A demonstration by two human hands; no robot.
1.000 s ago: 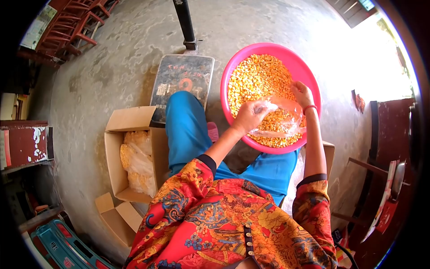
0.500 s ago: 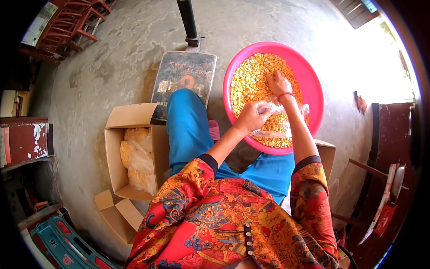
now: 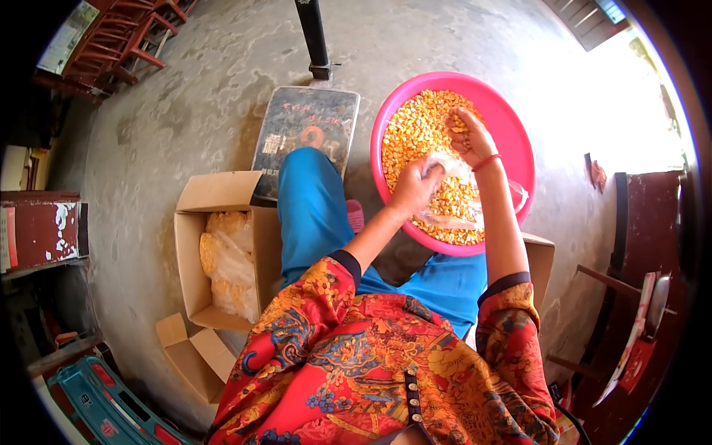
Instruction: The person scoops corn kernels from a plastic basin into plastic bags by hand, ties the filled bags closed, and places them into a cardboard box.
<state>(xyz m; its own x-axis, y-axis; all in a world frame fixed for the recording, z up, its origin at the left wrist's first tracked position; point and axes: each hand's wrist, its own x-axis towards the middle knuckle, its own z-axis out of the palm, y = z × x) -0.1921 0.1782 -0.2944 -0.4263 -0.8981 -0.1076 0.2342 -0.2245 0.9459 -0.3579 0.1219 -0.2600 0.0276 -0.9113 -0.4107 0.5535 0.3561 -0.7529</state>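
Note:
Yellow corn kernels (image 3: 408, 133) fill much of a pink basin (image 3: 512, 141) in front of my knees. My left hand (image 3: 417, 187) is closed on the edge of a clear plastic bag (image 3: 445, 221) above the kernels. Cupped beside it, my right hand (image 3: 472, 139) has its fingers curled around some corn kernels, a few of which show in the palm. The bag hangs between and below both hands, and part of it passes behind my right forearm. Whether any kernels lie inside the bag is hard to make out.
To the left stands an open cardboard box (image 3: 187, 259) with filled plastic bags (image 3: 226, 259) of yellow pieces. A platform scale (image 3: 304, 122) sits on the floor ahead. Another box (image 3: 538, 263) is by my right leg, and a teal case (image 3: 104, 404) lies at lower left.
My right hand has lifted out of the corn and turned, now showing kernels in its curled fingers. My left hand has shifted slightly left with the bag.

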